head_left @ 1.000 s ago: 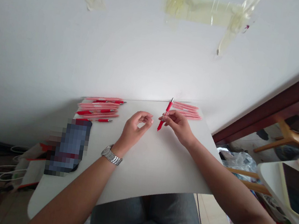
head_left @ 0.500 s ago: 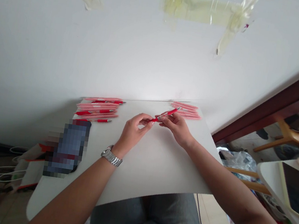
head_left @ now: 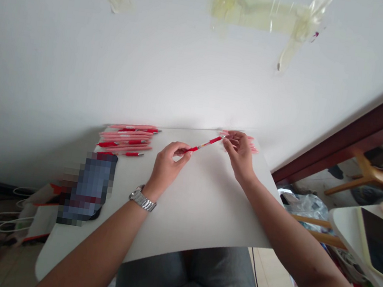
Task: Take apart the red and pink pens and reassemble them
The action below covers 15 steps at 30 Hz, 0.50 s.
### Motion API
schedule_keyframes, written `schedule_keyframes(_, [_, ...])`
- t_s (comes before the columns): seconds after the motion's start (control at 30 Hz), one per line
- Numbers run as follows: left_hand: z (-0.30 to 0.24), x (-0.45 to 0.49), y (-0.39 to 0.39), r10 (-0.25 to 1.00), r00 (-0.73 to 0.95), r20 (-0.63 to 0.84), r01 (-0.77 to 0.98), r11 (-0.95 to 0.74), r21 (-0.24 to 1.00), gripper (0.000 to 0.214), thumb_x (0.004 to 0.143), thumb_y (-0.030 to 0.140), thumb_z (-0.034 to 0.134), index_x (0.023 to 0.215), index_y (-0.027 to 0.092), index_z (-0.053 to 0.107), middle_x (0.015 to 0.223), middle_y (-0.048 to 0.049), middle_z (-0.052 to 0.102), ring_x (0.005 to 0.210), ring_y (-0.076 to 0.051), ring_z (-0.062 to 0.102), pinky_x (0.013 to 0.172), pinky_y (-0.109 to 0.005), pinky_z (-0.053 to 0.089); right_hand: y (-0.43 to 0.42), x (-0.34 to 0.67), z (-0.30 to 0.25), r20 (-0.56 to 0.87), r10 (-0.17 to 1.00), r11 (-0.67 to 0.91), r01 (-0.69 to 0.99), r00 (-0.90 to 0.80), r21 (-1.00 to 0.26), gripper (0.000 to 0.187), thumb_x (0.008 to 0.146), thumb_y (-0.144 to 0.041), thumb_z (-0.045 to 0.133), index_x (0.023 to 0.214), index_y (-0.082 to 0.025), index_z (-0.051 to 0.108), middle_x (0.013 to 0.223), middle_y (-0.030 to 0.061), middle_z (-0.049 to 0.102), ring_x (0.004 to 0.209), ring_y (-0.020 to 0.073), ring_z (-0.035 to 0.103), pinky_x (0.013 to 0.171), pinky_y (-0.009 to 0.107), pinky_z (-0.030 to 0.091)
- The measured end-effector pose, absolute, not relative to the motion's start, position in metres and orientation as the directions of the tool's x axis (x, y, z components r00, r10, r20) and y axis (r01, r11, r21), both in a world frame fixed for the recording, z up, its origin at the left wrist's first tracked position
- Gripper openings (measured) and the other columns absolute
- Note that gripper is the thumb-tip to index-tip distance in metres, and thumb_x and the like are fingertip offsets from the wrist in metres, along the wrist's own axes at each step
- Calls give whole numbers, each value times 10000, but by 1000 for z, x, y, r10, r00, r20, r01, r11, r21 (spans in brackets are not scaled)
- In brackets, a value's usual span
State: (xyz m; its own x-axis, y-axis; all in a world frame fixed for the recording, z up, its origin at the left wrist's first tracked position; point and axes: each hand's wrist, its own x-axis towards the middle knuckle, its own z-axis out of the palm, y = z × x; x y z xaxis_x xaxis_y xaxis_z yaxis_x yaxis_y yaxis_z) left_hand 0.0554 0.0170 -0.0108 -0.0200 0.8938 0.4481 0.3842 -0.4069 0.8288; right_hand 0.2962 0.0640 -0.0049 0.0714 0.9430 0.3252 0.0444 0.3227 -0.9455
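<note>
My left hand (head_left: 168, 164), with a metal watch on its wrist, pinches a red pen (head_left: 209, 143) by its lower left end. The pen slants up to the right over the white table, with a clear middle part and a silver tip. At that tip are the thumb and forefinger of my right hand (head_left: 240, 153), closed around it. Behind the right hand, partly hidden, lie several pink pen-like sticks (head_left: 253, 149). On the left of the table several pink sticks and red pens (head_left: 125, 137) lie in a row.
A blurred-out phone-like object (head_left: 89, 190) lies on the left edge of the table (head_left: 180, 218). The wall (head_left: 174, 64) rises right behind the table. Cables (head_left: 0, 220) hang at the left. Another surface with a tablet-like device (head_left: 378, 241) stands at the right.
My right hand has moved up and right from the pen's middle to its silver tip. My left hand has shifted slightly left, still holding the pen's lower end.
</note>
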Motion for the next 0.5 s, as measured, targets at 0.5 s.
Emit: schedule_keyframes(0.5, [-12,54,18,878,70,473,473,-447,759,105,988,311,695,1041,239,749,1049,-49,756,958,-198,713,928,-362,597,58,301,4,635,702,684,554,-322,-475,159,1046,-351,654,1168,-267,710,1182,87,760,1189,304,666,1054,501,544])
